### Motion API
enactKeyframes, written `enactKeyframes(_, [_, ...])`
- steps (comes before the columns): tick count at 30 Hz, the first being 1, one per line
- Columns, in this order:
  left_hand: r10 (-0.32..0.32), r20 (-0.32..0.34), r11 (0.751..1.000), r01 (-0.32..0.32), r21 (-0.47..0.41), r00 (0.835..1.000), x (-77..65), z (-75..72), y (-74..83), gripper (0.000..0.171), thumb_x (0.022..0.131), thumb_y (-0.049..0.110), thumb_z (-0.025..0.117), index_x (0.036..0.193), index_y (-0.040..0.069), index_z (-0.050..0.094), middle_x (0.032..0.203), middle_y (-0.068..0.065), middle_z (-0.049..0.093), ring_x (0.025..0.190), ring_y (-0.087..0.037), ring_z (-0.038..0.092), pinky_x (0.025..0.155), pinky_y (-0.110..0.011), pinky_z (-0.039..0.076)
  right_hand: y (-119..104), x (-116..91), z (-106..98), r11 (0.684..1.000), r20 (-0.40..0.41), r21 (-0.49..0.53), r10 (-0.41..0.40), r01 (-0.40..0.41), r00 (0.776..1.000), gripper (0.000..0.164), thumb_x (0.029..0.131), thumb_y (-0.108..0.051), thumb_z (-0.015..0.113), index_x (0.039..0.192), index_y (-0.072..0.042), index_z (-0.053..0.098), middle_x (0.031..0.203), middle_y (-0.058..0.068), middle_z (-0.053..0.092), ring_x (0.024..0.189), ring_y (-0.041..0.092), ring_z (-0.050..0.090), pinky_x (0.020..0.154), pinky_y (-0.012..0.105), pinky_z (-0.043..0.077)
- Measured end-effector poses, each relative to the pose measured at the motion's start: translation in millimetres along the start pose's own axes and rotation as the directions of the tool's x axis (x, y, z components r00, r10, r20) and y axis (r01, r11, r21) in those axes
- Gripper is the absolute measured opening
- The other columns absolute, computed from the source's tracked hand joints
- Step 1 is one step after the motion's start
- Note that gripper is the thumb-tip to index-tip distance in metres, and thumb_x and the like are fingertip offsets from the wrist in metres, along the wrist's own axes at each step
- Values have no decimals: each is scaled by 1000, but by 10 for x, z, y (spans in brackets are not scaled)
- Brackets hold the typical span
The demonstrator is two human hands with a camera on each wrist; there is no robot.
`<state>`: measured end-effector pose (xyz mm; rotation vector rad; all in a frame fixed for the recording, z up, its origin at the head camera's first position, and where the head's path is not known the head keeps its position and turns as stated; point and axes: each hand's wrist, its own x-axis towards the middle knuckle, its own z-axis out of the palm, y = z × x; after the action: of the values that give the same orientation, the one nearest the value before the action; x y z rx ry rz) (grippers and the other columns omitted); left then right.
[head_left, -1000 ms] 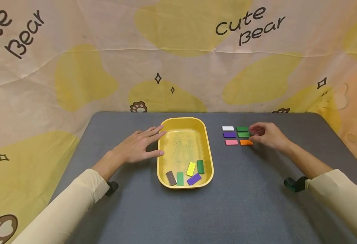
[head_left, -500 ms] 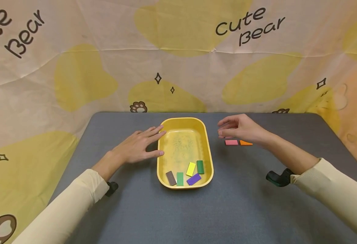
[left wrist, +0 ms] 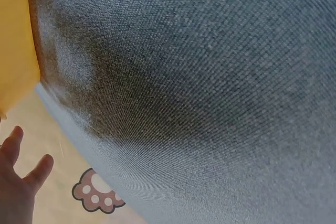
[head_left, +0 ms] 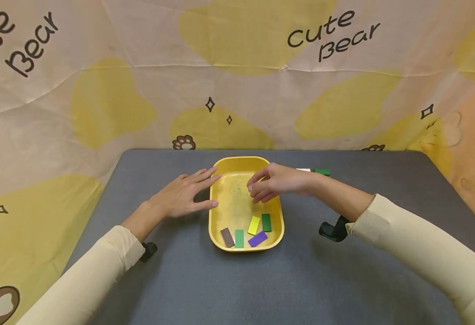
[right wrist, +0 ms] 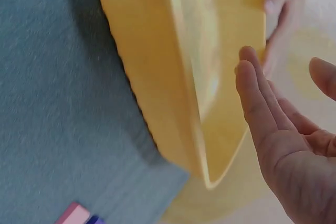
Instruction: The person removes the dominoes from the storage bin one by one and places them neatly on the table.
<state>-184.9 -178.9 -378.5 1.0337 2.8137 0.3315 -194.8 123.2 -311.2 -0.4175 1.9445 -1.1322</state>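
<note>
A yellow tray [head_left: 246, 248] stands mid-table. Along its near end lie small flat tiles: a brown tile [head_left: 227, 237], a light green tile [head_left: 239, 239], a yellow tile [head_left: 254, 225], a purple tile [head_left: 258, 239] and a dark green tile [head_left: 266, 222]. My left hand [head_left: 186, 194] rests its spread fingers on the tray's left rim. Over the tray's right side hovers my right hand [head_left: 276, 182], fingers loosely bent, with nothing visible between them. In the right wrist view the same hand [right wrist: 289, 129] is beside the tray wall [right wrist: 147, 66].
Right of the tray, a white tile [head_left: 304, 170] and another dark green tile [head_left: 322, 172] show beyond my right forearm, which hides others. A pink tile [right wrist: 74, 215] and a second purple tile [right wrist: 95, 220] appear in the right wrist view. A printed cloth [head_left: 237, 81] hangs behind the table.
My right hand has moved left from the rows of tiles on the table to above the tray. My left hand and the tiles in the tray have stayed put.
</note>
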Motion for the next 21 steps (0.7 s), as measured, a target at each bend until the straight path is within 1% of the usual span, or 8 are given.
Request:
enactKeyframes(4, [5,-5,1000,-5,0,1000,9,10,-12,83,94,72,43,159,23,28,166,3,16,150,-27,22,111,-56,30,-40,110,126,999,64,-2,45,-45,997,46,98,-21,60,134,7,54,123,24,65,115,35,64,97,45,49])
enactKeyframes(8, [7,-2,1000,-7,0,1000,11,29,-22,83,94,72,41,159,23,27,166,4,16,150,-27,22,111,-57,29,-36,190,228,999,124,4,48,-49,991,49,99,-22,58,137,8,51,126,24,63,116,34,64,98,45,49])
enactKeyframes(13, [16,-6,1000,-16,2,1000,7,46,-32,82,94,72,42,159,23,28,166,3,16,150,-28,23,110,-58,29,-20,274,328,998,167,16,60,-64,984,49,100,-24,57,138,6,49,128,21,61,115,31,65,99,43,49])
enactKeyframes(17, [19,-7,1000,-19,0,1000,7,52,-38,82,94,71,43,159,23,27,166,3,16,150,-28,22,110,-58,29,-9,337,411,997,191,7,78,-81,978,45,100,-22,57,137,4,50,124,19,65,113,28,66,97,41,50])
enactKeyframes(21, [18,-8,1000,-18,-3,1000,7,47,-44,83,94,71,44,159,23,27,166,3,16,150,-28,22,110,-59,30,-15,381,499,995,228,-1,94,-96,969,42,102,-19,56,137,4,53,119,20,68,113,29,66,96,40,51])
